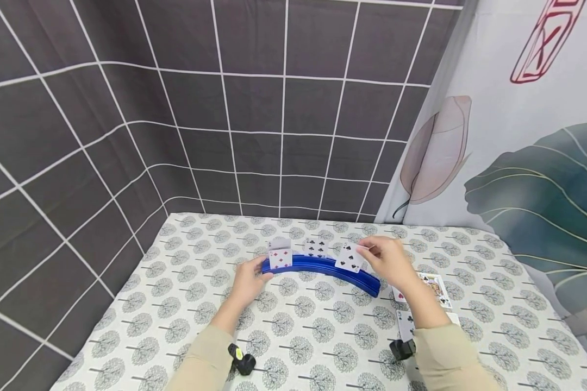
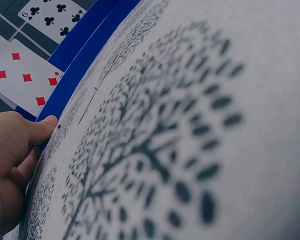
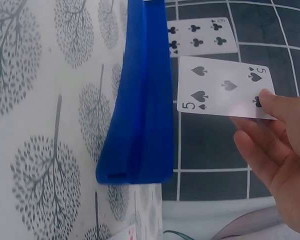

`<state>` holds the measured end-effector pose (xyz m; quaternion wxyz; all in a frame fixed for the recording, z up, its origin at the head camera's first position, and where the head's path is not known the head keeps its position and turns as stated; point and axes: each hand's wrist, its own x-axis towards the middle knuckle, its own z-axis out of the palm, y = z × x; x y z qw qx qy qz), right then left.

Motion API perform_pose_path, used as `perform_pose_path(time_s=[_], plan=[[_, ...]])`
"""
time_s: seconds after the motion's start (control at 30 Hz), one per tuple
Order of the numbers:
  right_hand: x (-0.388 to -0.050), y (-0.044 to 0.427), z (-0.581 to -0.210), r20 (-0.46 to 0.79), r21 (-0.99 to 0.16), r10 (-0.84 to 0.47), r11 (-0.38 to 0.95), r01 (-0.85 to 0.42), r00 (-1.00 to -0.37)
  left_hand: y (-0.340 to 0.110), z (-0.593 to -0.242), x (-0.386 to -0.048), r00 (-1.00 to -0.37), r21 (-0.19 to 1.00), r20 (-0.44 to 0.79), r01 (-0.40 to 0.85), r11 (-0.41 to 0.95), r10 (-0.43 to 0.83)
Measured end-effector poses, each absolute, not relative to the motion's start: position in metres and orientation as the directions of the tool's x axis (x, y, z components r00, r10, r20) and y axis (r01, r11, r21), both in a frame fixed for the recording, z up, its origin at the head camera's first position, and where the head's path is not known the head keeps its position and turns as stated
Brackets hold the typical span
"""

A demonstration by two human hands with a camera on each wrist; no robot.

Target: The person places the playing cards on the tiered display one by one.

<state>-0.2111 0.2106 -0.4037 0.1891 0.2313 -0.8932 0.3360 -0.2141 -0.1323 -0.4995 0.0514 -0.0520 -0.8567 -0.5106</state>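
Note:
A curved blue card holder [image 1: 362, 280] lies on the table, its left end gripped by my left hand [image 1: 248, 279]. Beside those fingers the five of diamonds [image 1: 280, 258] stands in the groove, with another card behind it. The six of clubs [image 1: 316, 247] is upright near the middle of the holder. My right hand [image 1: 386, 259] pinches the five of spades [image 1: 349, 257] by its upper right corner, tilted, over the right half of the holder; in the right wrist view this card [image 3: 227, 86] is apart from the blue holder [image 3: 140, 100].
Several cards lie on the table at the right, under and beside my right forearm, among them a face card [image 1: 435, 287] and a spade or club card [image 1: 405, 325]. A dark tiled-pattern backdrop [image 1: 254, 152] rises behind the patterned tablecloth [image 1: 293, 347].

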Motion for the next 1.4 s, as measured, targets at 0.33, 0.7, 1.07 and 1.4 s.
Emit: perform_pose_path(time_s=[0.33,0.7,1.07,1.4], plan=[[-0.215,0.196,-0.409,0.519,-0.471,-0.320,0.667,-0.578,-0.792,-0.132,-0.495,-0.211,-0.988,0.869,0.148,0.152,0.471,0.045],[-0.217,0.175,-0.414,0.498,-0.483,-0.337,0.657,-0.579,-0.799,-0.132,-0.497,-0.212,-0.988,0.864,0.145,0.150,0.480,0.048],[-0.221,0.157,-0.416,0.477,-0.464,-0.334,0.689,-0.556,-0.813,-0.133,-0.498,-0.214,-0.989,0.866,0.138,0.143,0.480,0.045],[-0.223,0.143,-0.419,0.482,-0.476,-0.326,0.682,-0.555,-0.813,-0.133,-0.496,-0.213,-0.988,0.863,0.148,0.150,0.482,0.042]])
